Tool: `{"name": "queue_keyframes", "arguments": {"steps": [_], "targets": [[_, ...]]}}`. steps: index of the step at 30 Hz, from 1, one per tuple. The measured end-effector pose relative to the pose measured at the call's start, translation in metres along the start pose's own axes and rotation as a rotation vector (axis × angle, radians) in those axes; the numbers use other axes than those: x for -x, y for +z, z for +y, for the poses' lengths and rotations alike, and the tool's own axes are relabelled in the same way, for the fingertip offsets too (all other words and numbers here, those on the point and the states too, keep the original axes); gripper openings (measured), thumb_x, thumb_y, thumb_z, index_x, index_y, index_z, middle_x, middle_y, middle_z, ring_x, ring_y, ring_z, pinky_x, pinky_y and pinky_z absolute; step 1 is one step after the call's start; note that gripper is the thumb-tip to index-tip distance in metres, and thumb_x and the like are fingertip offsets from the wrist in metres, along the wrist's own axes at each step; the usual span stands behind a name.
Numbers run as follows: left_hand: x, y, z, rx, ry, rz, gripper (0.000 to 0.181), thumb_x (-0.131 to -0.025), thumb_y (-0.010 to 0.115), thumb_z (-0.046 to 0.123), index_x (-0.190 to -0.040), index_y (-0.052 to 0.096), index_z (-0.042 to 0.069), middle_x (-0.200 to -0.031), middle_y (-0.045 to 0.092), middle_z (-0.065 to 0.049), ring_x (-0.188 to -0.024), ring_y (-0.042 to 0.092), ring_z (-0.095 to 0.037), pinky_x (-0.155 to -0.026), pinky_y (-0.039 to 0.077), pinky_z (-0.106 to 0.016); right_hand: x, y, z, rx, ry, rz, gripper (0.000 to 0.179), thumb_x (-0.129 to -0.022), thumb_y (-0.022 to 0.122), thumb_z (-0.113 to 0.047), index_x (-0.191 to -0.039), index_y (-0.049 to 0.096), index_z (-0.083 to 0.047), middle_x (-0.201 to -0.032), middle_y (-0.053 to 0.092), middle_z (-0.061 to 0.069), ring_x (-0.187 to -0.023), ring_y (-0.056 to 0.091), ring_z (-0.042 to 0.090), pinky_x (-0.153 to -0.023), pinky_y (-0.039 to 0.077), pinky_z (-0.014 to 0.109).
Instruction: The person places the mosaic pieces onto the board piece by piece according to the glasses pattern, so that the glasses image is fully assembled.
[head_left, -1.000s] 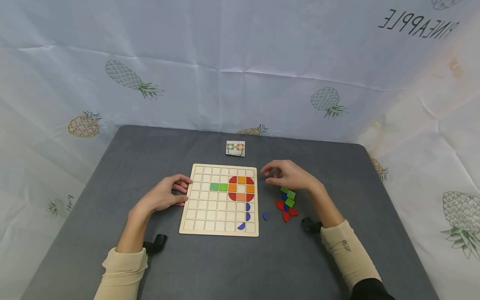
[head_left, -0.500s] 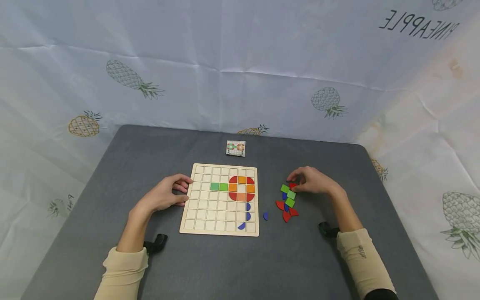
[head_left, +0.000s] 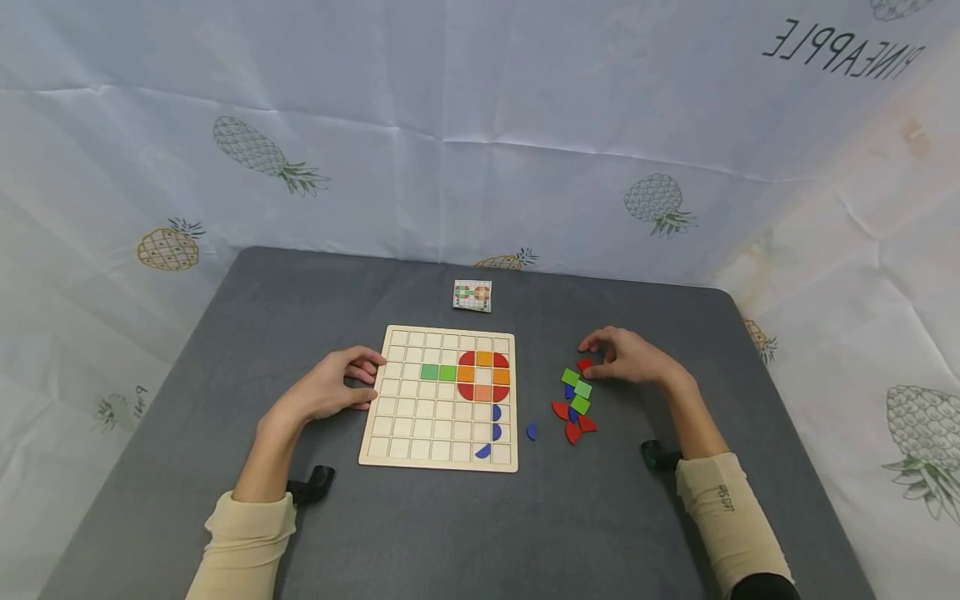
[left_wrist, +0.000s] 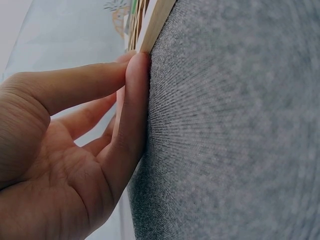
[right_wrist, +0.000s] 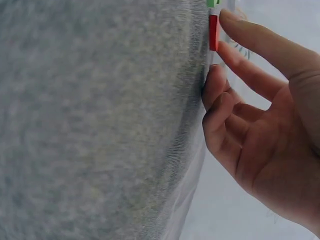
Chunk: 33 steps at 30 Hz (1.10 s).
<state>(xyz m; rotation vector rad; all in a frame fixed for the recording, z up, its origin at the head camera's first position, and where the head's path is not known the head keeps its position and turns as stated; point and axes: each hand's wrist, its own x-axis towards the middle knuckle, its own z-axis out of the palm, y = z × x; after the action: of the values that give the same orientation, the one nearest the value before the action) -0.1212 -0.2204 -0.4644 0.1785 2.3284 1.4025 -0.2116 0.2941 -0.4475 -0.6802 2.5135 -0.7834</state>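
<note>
At the left edge of the wooden grid board (head_left: 427,429), the thumb and fingers of my left hand (head_left: 322,387) grip the rim, close to the table; the left wrist view shows the thumb and a finger meeting at the board's corner (left_wrist: 150,35). My right hand (head_left: 633,358) is right of the board, over the far end of a small pile of pieces. Its thumb and index finger are apart, either side of a red quarter-round piece (head_left: 584,365), with the thumb tip right at it. In the right wrist view this red piece (right_wrist: 214,33) stands between those fingertips, the other fingers loosely curled.
Green squares (head_left: 581,389), red quarter-rounds (head_left: 573,432) and partly covered blue half-rounds lie piled together. A lone blue half-round (head_left: 532,431) is by the board. Red, orange, green and blue pieces sit on the board. A pattern card (head_left: 472,296) lies behind it.
My right hand has moved right and back from near the board's edge to the red piece, which has shifted slightly away from the pile. My left hand stays at the board.
</note>
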Motion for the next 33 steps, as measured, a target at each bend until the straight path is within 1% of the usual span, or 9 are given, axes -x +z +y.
{"name": "queue_keyframes", "arguments": {"steps": [3, 7, 10, 14, 17, 22, 27, 30, 33], "targets": [[0.0, 0.0, 0.0, -0.002, 0.004, 0.0, 0.048, -0.096, 0.075, -0.007, -0.141, 0.058, -0.006, -0.119, 0.059, -0.022, -0.108, 0.06, -0.028, -0.075, 0.068, -0.031, -0.001, -0.001, 0.002, -0.009, 0.012, -0.005, 0.037, -0.097, 0.082, -0.013, -0.129, 0.071, 0.002, -0.117, 0.069, 0.019, -0.085, 0.064, 0.017, -0.073, 0.056, 0.025], [0.001, 0.0, 0.001, -0.004, -0.001, 0.004, 0.048, -0.095, 0.075, -0.007, -0.14, 0.059, -0.005, -0.119, 0.059, -0.022, -0.107, 0.059, -0.028, -0.075, 0.067, -0.031, -0.003, -0.003, 0.004, -0.006, 0.015, 0.002, 0.032, -0.098, 0.079, -0.007, -0.129, 0.072, 0.002, -0.115, 0.073, 0.018, -0.087, 0.068, 0.017, -0.073, 0.057, 0.025], [0.001, -0.001, 0.0, -0.009, -0.001, 0.004, 0.048, -0.095, 0.075, -0.008, -0.14, 0.059, -0.006, -0.119, 0.058, -0.022, -0.107, 0.059, -0.029, -0.075, 0.067, -0.031, -0.006, -0.002, 0.005, 0.011, 0.024, 0.022, 0.031, -0.098, 0.08, -0.012, -0.126, 0.074, 0.0, -0.113, 0.074, 0.015, -0.089, 0.067, 0.016, -0.073, 0.056, 0.025], [0.001, -0.001, 0.0, -0.01, 0.005, 0.002, 0.048, -0.095, 0.075, -0.007, -0.141, 0.058, -0.006, -0.119, 0.058, -0.022, -0.107, 0.059, -0.028, -0.075, 0.067, -0.031, -0.01, 0.0, 0.006, 0.018, 0.036, 0.048, 0.03, -0.096, 0.085, -0.019, -0.119, 0.076, -0.003, -0.107, 0.073, 0.012, -0.086, 0.062, 0.016, -0.07, 0.052, 0.025], [0.0, -0.001, -0.001, -0.006, 0.008, 0.001, 0.048, -0.096, 0.075, -0.007, -0.141, 0.058, -0.005, -0.118, 0.059, -0.022, -0.107, 0.06, -0.028, -0.075, 0.067, -0.031, -0.012, 0.002, 0.009, 0.006, 0.037, 0.054, 0.027, -0.095, 0.086, -0.019, -0.115, 0.076, -0.004, -0.104, 0.073, 0.012, -0.082, 0.06, 0.016, -0.067, 0.051, 0.024], [0.0, -0.001, -0.002, 0.003, 0.012, 0.0, 0.048, -0.096, 0.075, -0.007, -0.141, 0.058, -0.005, -0.118, 0.059, -0.021, -0.107, 0.06, -0.028, -0.075, 0.068, -0.031, -0.014, 0.002, 0.014, -0.018, 0.012, 0.048, 0.025, -0.095, 0.085, -0.016, -0.116, 0.077, -0.003, -0.106, 0.074, 0.013, -0.079, 0.061, 0.013, -0.067, 0.052, 0.024], [0.0, -0.002, -0.001, 0.01, 0.011, -0.004, 0.047, -0.096, 0.074, -0.007, -0.141, 0.058, -0.005, -0.119, 0.058, -0.022, -0.108, 0.06, -0.029, -0.076, 0.068, -0.032, -0.014, 0.0, 0.015, -0.052, 0.002, 0.029, 0.026, -0.098, 0.083, -0.017, -0.118, 0.076, -0.002, -0.11, 0.075, 0.015, -0.074, 0.062, 0.009, -0.064, 0.052, 0.024], [0.0, -0.002, 0.0, 0.014, 0.008, -0.007, 0.048, -0.096, 0.074, -0.007, -0.141, 0.058, -0.005, -0.119, 0.058, -0.022, -0.109, 0.06, -0.029, -0.076, 0.068, -0.033, -0.015, 0.0, 0.009, -0.081, -0.01, 0.025, 0.028, -0.098, 0.083, -0.018, -0.12, 0.076, -0.003, -0.112, 0.075, 0.015, -0.072, 0.061, 0.01, -0.064, 0.052, 0.025], [0.001, -0.002, 0.001, 0.019, 0.004, -0.003, 0.048, -0.096, 0.074, -0.007, -0.141, 0.058, -0.005, -0.119, 0.059, -0.022, -0.108, 0.06, -0.028, -0.076, 0.068, -0.032, -0.019, 0.002, -0.001, -0.097, -0.041, 0.036, 0.028, -0.098, 0.083, -0.017, -0.12, 0.076, -0.004, -0.112, 0.075, 0.015, -0.072, 0.061, 0.012, -0.065, 0.053, 0.025]]}}
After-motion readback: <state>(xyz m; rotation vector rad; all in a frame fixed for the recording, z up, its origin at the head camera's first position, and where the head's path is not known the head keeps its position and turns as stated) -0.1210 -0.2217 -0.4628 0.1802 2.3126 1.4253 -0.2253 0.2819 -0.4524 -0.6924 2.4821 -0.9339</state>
